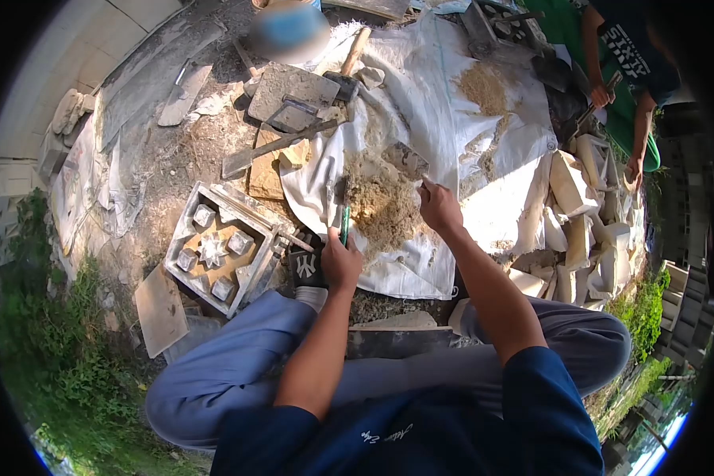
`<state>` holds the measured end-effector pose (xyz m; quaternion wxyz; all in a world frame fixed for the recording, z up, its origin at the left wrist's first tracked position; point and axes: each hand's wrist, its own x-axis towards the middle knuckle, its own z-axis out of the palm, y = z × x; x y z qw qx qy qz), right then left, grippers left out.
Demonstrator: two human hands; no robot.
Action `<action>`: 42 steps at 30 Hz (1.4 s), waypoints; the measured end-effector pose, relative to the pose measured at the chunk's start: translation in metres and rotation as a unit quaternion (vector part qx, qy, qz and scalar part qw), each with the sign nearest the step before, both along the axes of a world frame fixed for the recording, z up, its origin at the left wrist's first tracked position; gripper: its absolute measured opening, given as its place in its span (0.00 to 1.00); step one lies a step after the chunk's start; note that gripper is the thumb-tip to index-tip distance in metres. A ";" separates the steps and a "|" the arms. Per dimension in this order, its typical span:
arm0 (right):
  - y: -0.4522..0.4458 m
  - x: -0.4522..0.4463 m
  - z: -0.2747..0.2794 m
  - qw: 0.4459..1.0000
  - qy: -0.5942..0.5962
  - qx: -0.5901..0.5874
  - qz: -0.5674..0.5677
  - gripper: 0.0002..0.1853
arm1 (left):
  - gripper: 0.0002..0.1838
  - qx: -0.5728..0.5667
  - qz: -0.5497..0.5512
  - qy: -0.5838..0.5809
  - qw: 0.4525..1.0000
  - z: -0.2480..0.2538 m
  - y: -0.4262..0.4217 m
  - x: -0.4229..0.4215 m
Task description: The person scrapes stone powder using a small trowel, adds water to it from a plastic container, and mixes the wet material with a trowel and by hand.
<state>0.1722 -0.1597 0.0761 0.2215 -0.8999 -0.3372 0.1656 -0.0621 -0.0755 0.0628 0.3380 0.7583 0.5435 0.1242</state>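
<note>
My left hand (pixel 342 260) is closed around the green handle (pixel 345 224) of a narrow tool that points away from me. My right hand (pixel 439 205) grips a trowel (pixel 406 160), its flat, dirt-coated blade reaching up and left over a pile of brown sandy material (pixel 381 208). The pile lies on a white sheet (pixel 420 266) between and beyond my hands. Left of my left hand, a square mold frame (pixel 247 290) holds several grey blocks around a star-shaped piece (pixel 213 249).
A hammer (pixel 355 52) and a dirty flat board (pixel 292 94) lie farther ahead. Pale angular pieces (pixel 573 184) are heaped at the right. A co-worker's arm (pixel 642 131) is at the upper right. A loose board (pixel 160 311) leans beside my left knee.
</note>
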 end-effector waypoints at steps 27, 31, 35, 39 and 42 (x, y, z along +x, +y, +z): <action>-0.039 -0.015 0.032 0.998 0.003 -0.043 0.040 0.19 | 0.18 -0.078 0.007 0.017 0.997 0.001 0.014 0.009; -0.075 -0.050 0.026 0.969 0.054 -0.177 -0.163 0.22 | 0.17 -0.041 0.005 0.012 0.999 -0.017 0.002 0.014; -0.071 -0.096 -0.006 0.971 0.102 -0.095 -0.196 0.16 | 0.20 -0.013 -0.005 0.014 1.000 -0.024 -0.001 0.016; -0.058 -0.092 0.005 0.985 0.117 -0.005 -0.127 0.15 | 0.24 0.003 0.027 0.015 1.000 -0.042 0.010 0.030; -0.060 -0.071 -0.003 0.978 0.059 0.045 -0.195 0.14 | 0.25 -0.069 0.061 0.020 0.995 -0.049 0.032 0.040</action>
